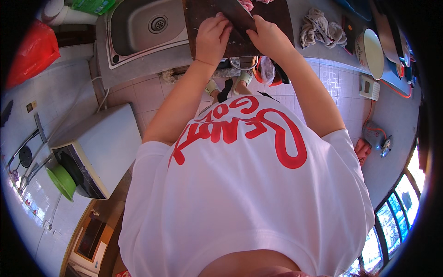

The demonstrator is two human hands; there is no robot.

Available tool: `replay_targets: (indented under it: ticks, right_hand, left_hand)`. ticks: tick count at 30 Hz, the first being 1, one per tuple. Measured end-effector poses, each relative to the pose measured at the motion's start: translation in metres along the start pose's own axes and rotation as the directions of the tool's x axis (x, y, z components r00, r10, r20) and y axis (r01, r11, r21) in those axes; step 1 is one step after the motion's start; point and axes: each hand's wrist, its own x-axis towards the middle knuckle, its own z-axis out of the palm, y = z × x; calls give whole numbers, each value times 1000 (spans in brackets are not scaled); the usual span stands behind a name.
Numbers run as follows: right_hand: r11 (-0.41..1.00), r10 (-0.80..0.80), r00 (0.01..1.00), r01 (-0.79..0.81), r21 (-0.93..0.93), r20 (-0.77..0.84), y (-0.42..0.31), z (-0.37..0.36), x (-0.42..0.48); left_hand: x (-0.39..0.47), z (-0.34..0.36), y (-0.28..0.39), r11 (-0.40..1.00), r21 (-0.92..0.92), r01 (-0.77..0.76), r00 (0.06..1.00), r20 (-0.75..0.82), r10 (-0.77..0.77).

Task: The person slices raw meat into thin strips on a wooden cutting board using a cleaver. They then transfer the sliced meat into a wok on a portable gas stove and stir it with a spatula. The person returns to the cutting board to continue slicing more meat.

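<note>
A dark cutting board (279, 20) lies on the counter at the top of the view. My right hand (271, 36) grips a wide-bladed kitchen knife (237, 15), its dark blade slanting up and left over the board. Pieces of raw pink meat (246, 4) rest by the blade, partly cut off by the picture's top edge. Close on the blade's left side, my left hand (213, 38) has its fingers curled down towards the board. Its fingertips are partly hidden, so whether they hold a piece of meat is unclear.
Left of the board is a steel sink (136, 20). A crumpled cloth (322, 29) and an enamel bowl (372, 55) are to the right on the counter. Below the board's front edge sits an orange-rimmed container (256, 71) with a plastic bag (267, 71).
</note>
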Motion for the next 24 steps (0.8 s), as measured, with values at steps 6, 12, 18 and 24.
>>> replay_targets:
  ticks: [6,12,18,24]
  right_hand:
    - [993,79,997,-77,90,-18,1,-3,-15]
    - [987,105,994,-100,130,-38,2,-3,-28]
    - [986,80,994,-68,150,-74,7,0,-35]
    - [991,71,997,-70,112,-7,0,-3,-28]
  left_hand:
    - [0,12,5,993,-20,115,992,-59,-116]
    - [0,16,4,994,-55,97,992,-71,-101]
    - [2,10,12,976,-48,213,974,-74,-216]
    - [-1,17,6,986,-65,151,985,-73,-156]
